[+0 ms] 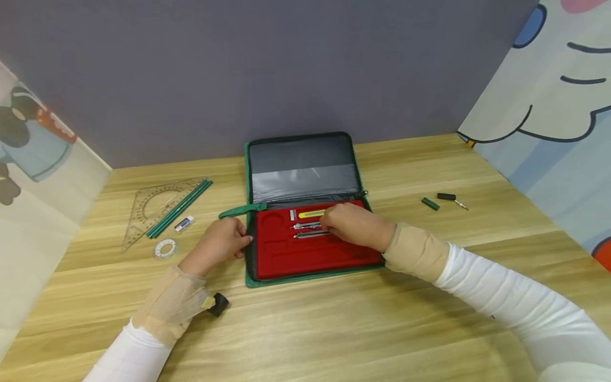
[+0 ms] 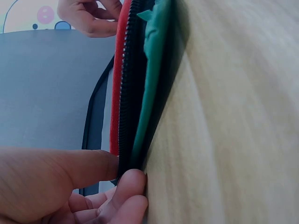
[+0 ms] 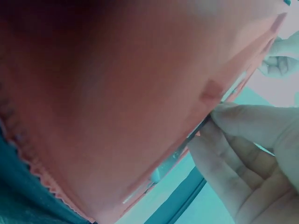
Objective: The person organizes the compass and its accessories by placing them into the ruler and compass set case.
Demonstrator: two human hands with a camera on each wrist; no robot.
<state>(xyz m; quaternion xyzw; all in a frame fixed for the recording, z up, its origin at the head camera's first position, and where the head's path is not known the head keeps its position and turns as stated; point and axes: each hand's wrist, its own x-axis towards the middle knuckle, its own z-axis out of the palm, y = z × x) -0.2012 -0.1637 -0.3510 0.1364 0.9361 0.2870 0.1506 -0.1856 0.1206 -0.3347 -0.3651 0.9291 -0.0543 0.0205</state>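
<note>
In the head view, my left fingers grip the side of the open green zip case with a red tray (image 1: pixel 305 259) on the wood-grain desk (image 1: pixel 334 339); a yellow plastic cutter (image 1: pixel 311 214) crowds my right hand (image 1: pixel 355 225). A clear plastic set square (image 1: pixel 138 218) lies well apart.

Left wrist: my left hand (image 2: pixel 70 182) pinches the case edge; pinning it flat should help.

Right wrist: my right fingers pinch a slim dark instrument (image 3: pixel 200 126); I'd hold it level.

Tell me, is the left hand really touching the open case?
Touching. The left wrist view shows the left hand at the case, its thumb and a finger pinching the edge with no gap between.
</note>
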